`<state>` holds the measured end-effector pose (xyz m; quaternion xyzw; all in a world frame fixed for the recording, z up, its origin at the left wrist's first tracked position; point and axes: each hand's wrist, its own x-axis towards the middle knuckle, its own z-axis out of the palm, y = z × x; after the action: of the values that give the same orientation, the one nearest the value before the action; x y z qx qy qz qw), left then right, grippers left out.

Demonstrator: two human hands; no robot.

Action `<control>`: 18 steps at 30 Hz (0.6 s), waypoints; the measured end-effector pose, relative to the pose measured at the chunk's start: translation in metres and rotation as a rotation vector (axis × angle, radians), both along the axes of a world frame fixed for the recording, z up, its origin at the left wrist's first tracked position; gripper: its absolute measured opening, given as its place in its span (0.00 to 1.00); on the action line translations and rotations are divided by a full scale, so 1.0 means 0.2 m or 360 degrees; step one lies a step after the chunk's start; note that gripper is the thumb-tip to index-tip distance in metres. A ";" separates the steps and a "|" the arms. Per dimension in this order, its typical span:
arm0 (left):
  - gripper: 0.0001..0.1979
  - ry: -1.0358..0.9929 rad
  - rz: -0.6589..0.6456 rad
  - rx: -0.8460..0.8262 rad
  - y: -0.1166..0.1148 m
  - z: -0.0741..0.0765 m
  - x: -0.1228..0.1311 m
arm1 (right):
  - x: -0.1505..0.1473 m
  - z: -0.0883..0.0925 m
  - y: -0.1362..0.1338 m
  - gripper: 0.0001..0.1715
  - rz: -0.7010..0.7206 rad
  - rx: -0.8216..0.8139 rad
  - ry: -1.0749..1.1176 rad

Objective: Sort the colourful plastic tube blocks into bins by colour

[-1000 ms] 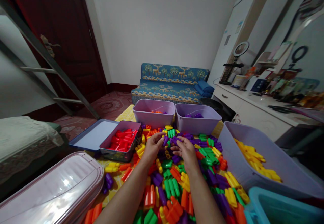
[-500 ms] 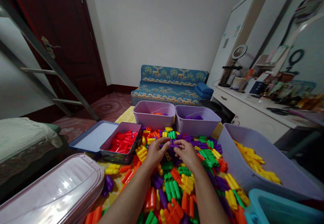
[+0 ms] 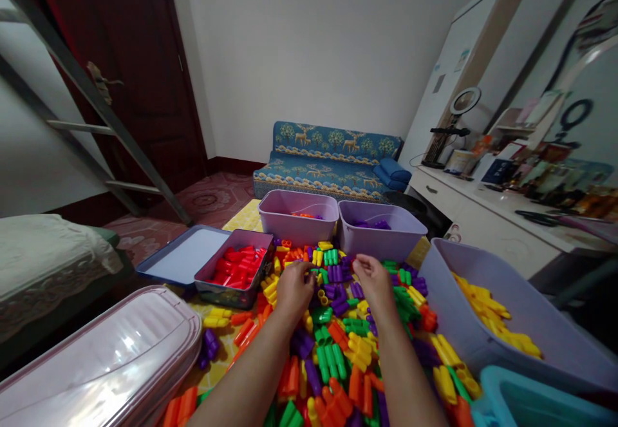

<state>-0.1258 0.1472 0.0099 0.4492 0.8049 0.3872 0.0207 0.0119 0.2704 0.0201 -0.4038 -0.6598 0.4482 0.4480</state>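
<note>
The purple pieces (image 3: 339, 274) lie in the gap between the two hands, on top of a loose pile of mixed-colour tube-shaped pieces, with green pieces (image 3: 331, 257) just beyond them. Handling them well would, I judge, mean pinching one piece across its tubes with thumb and forefinger, freeing it from its neighbours before lifting, and keeping the wrists high so the forearms do not sweep the pile. Relative to the grip, the purple pieces sit to the right of the left hand's (image 3: 295, 285) fingertips and just left of the right hand's (image 3: 374, 280), near both. The left fingers curl down and inward; the right thumb and forefinger come close together in a narrow grip. Whether either holds a small piece, I cannot tell. Farther out, a tin (image 3: 226, 296) of red pieces (image 3: 235, 267) stands to the left, two lilac bins (image 3: 297, 226) stand side by side at the far end of the yellow-covered surface (image 3: 243, 216), and a larger bin (image 3: 447, 304) with yellow pieces (image 3: 495, 314) stands to the right.
</note>
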 end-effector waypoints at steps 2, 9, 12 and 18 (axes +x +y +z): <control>0.13 0.0072 0.0112 -0.0219 -0.01 0.03 0.02 | 0.04 -0.07 -0.03 0.18 0.0092 0.0168 -0.0504; 0.24 0.0181 -0.0119 -0.0410 -0.03 0.07 0.07 | 0.01 -0.05 -0.21 0.34 0.0257 0.0504 -0.1309; 0.27 0.0060 -0.0224 -0.0431 -0.02 0.07 0.05 | -0.01 -0.04 -0.23 0.43 0.0389 0.0410 -0.1302; 0.33 -0.0281 -0.0418 -0.0168 -0.02 0.04 0.02 | -0.02 -0.08 -0.21 0.44 0.0482 0.0332 -0.0837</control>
<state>-0.1221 0.1436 0.0172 0.5130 0.7536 0.3762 0.1654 0.0070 0.2288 0.0032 -0.3548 -0.8480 0.3201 0.2292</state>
